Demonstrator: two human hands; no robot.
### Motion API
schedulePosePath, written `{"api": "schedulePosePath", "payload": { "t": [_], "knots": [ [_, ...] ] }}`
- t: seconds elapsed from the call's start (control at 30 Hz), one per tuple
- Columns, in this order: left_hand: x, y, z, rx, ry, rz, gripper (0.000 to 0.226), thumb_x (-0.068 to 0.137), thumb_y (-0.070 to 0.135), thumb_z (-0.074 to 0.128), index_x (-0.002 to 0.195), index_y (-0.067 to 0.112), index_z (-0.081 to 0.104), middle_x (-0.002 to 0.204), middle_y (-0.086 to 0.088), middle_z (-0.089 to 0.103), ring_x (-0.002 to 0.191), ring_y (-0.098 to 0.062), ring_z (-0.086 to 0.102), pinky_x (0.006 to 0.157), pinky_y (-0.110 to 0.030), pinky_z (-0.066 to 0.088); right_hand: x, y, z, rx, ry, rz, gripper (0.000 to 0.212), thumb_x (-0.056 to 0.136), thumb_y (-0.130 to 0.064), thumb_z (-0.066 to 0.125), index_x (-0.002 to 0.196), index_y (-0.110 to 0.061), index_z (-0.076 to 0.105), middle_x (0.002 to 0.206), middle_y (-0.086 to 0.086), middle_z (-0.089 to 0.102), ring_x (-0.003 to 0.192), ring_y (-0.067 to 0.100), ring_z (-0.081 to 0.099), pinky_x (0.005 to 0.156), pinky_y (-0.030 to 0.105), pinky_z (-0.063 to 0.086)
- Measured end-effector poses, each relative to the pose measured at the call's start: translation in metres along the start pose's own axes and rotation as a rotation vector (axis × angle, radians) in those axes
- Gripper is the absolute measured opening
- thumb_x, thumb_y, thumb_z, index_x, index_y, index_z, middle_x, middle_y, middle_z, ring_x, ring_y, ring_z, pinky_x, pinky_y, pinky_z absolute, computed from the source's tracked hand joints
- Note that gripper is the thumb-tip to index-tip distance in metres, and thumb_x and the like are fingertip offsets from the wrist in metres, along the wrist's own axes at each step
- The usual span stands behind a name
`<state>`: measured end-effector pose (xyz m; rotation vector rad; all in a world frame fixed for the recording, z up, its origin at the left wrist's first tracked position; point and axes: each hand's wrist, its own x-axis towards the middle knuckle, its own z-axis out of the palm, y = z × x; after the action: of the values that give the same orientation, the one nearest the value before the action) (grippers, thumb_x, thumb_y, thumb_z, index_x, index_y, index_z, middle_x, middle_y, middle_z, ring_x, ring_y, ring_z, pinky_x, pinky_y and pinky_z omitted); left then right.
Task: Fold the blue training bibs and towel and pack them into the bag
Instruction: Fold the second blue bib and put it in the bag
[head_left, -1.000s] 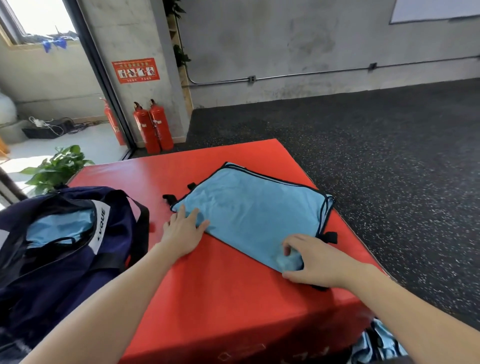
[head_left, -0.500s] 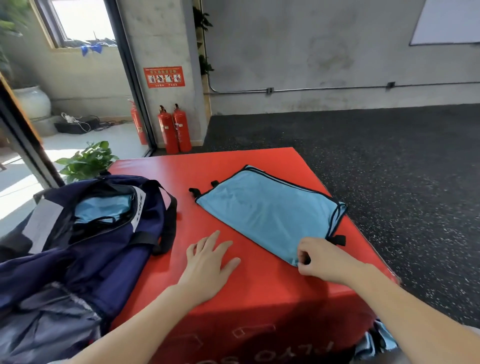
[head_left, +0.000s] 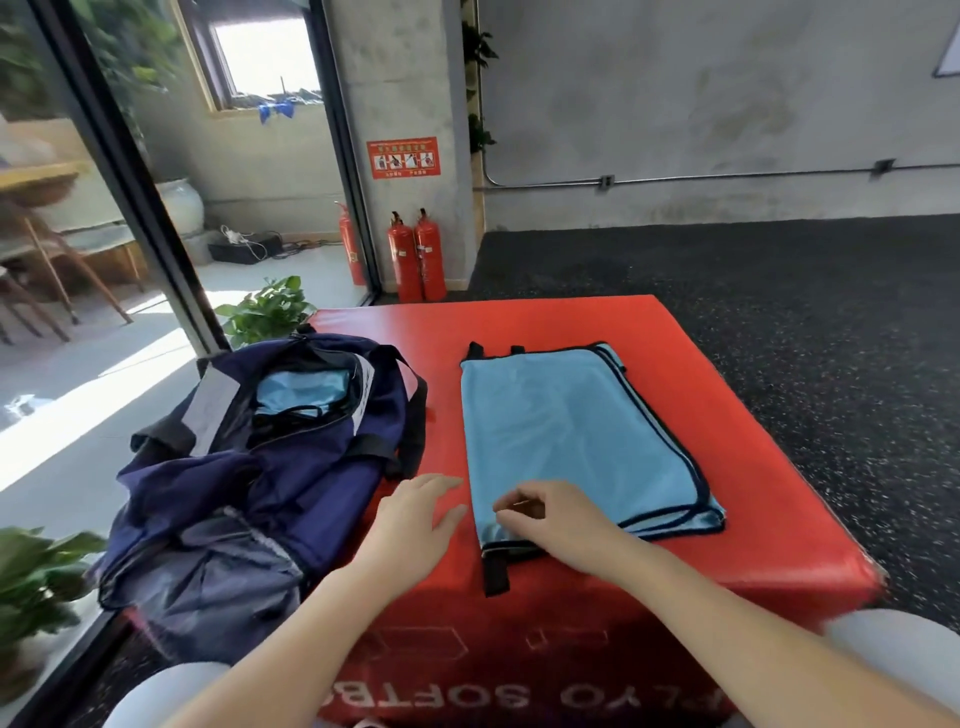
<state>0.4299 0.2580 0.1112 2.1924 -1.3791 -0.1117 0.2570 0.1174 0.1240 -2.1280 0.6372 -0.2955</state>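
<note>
The folded blue bib (head_left: 576, 441) lies flat on top of the red box (head_left: 779, 467), toward your right of the bag (head_left: 270, 467), with its near edge close to the box's front lip and a black strap hanging over that lip. Your right hand (head_left: 550, 519) rests on the bib's near left corner with fingers curled; it looks like a pinch on the fabric, though the grip itself is partly hidden. Your left hand (head_left: 415, 519) lies relaxed and flat on the box, just left of the bib, between it and the bag, holding nothing.

The bag sits left of the bib, unzipped, with another blue piece (head_left: 301, 392) already inside.

If you lift by that one corner, the layers will likely slide apart and the fold will open. The dangling strap could catch on the box edge or the bag's handle (head_left: 410, 415) on the way across. The bag's mouth sags and is partly filled, so a bib pushed in one-handed may bunch at the rim. Bring your left hand under the bib before lifting.
</note>
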Motion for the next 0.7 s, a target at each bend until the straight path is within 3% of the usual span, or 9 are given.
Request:
{"api": "schedulePosePath", "payload": {
  "t": [0.1, 0.23, 0.4, 0.5, 0.6, 0.7],
  "knots": [
    [-0.006, 0.005, 0.0, -0.053, -0.012, 0.059, 0.026, 0.093, 0.028, 0.07, 0.118, 0.024, 0.072, 0.119, 0.01, 0.069, 0.116, -0.012, 0.058, 0.103, -0.023, 0.038, -0.003, 0.018, -0.024, -0.093, 0.035, -0.004, 0.01, 0.092, -0.024, 0.069, 0.1, -0.022, 0.075, 0.088, -0.02, 0.069, 0.081, -0.014, 0.062, 0.077, 0.007, 0.045],
    [-0.008, 0.014, 0.01, -0.115, -0.078, 0.097, 0.022, 0.09, 0.037, 0.072, 0.11, 0.03, 0.075, 0.106, 0.023, 0.065, 0.107, 0.0, 0.059, 0.099, -0.026, 0.045, -0.017, 0.057, -0.069, -0.312, 0.109, 0.041, 0.004, 0.092, -0.026, 0.068, 0.094, -0.029, 0.071, 0.091, -0.014, 0.069, 0.088, 0.0, 0.064, 0.083, 0.022, 0.049],
    [-0.011, 0.022, 0.021, -0.097, -0.164, 0.127, 0.033, 0.089, 0.045, 0.071, 0.119, 0.031, 0.072, 0.107, 0.024, 0.059, 0.1, 0.007, 0.05, 0.09, -0.009, 0.038, -0.051, 0.098, -0.116, -0.511, 0.153, 0.064, 0.004, 0.091, -0.032, 0.071, 0.093, -0.029, 0.07, 0.094, -0.014, 0.065, 0.091, 0.005, 0.062, 0.086, 0.033, 0.052],
    [-0.012, 0.023, 0.025, -0.096, -0.191, 0.118, 0.043, 0.084, 0.054, 0.073, 0.121, 0.032, 0.07, 0.107, 0.023, 0.058, 0.1, 0.005, 0.05, 0.089, -0.009, 0.035, -0.07, 0.118, -0.133, -0.495, 0.144, 0.043, 0.014, 0.088, -0.033, 0.076, 0.091, -0.04, 0.065, 0.095, -0.016, 0.065, 0.091, -0.002, 0.061, 0.087, 0.032, 0.052],
    [-0.016, 0.023, 0.027, -0.079, -0.247, 0.152, 0.052, 0.078, 0.054, 0.078, 0.123, 0.029, 0.069, 0.104, 0.018, 0.059, 0.105, 0.002, 0.048, 0.093, -0.011, 0.034, -0.081, 0.127, -0.137, -0.489, 0.139, 0.026, 0.02, 0.082, -0.054, 0.074, 0.097, -0.043, 0.066, 0.099, -0.019, 0.065, 0.095, -0.003, 0.06, 0.091, 0.029, 0.049],
    [-0.024, 0.022, 0.028, -0.055, -0.257, 0.179, 0.053, 0.077, 0.046, 0.081, 0.125, 0.028, 0.068, 0.105, 0.015, 0.058, 0.104, 0.001, 0.047, 0.09, -0.005, 0.031, -0.09, 0.127, -0.134, -0.489, 0.101, 0.031, 0.056, 0.066, -0.082, 0.061, 0.106, -0.044, 0.066, 0.106, -0.022, 0.062, 0.104, -0.002, 0.054, 0.095, 0.019, 0.04]
  ]
}}
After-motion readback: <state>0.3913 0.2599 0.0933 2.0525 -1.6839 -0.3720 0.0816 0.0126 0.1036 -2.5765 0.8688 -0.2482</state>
